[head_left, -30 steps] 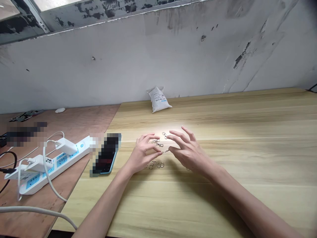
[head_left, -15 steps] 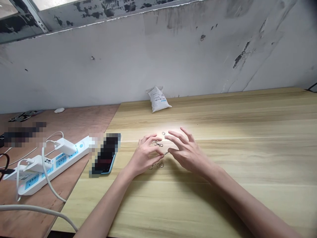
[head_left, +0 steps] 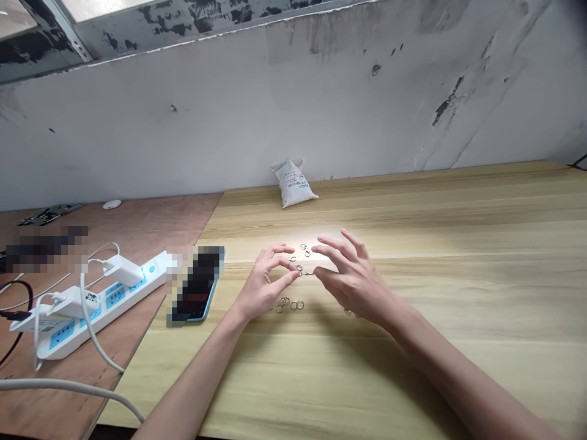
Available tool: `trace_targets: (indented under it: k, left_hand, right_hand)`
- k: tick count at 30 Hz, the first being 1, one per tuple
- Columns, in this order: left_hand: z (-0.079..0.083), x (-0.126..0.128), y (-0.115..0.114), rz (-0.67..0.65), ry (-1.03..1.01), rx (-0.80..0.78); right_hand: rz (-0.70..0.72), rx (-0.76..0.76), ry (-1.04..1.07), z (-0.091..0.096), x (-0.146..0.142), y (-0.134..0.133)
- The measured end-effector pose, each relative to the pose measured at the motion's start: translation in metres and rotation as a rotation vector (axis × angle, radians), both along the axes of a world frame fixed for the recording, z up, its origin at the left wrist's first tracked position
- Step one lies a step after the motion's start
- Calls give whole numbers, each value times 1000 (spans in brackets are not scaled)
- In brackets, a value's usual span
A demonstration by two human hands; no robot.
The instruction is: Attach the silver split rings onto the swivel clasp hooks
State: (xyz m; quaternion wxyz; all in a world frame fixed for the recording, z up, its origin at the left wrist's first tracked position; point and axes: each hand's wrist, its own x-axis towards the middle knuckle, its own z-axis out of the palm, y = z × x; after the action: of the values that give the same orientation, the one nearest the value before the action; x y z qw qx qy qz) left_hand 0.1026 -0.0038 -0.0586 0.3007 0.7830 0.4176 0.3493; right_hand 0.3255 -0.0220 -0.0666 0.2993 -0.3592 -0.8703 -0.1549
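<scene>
My left hand (head_left: 266, 284) and my right hand (head_left: 351, 275) meet over the light wooden table (head_left: 413, 305). Between thumb and forefinger of both hands I pinch a small metal clasp (head_left: 303, 272), held just above the table; the other fingers are spread. Several loose metal rings (head_left: 288, 304) lie on the table below my left hand. More small clasps (head_left: 304, 249) lie just beyond my fingertips. A few rings (head_left: 351, 313) show under my right wrist.
A white pouch (head_left: 294, 183) leans by the wall at the back. A phone with a blue case (head_left: 197, 293) lies left of my hands. On the brown table to the left sits a white power strip (head_left: 92, 299) with chargers and cables.
Both hands have risen slightly and moved away from me with the clasp still pinched between them. The loose rings show again below my left hand.
</scene>
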Motion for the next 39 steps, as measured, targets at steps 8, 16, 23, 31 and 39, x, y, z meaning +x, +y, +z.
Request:
trace_targets:
  k: [8, 16, 23, 31, 39]
  left_hand:
    - [-4, -9, 9, 116, 25, 6]
    - [-19, -21, 19, 232, 128, -78]
    - [-7, -20, 14, 150, 135, -63]
    - [6, -20, 1, -294, 311, -165]
    - [0, -8, -4, -310, 381, -76]
  right_hand:
    - [-56, -24, -38, -8, -13, -1]
    - [-261, -461, -26, 10, 60, 19]
    - [-290, -930, -17, 25, 68, 7]
    - [-333, -959, -23, 19, 56, 7]
    - [-311, -1010, -15, 17, 51, 8]
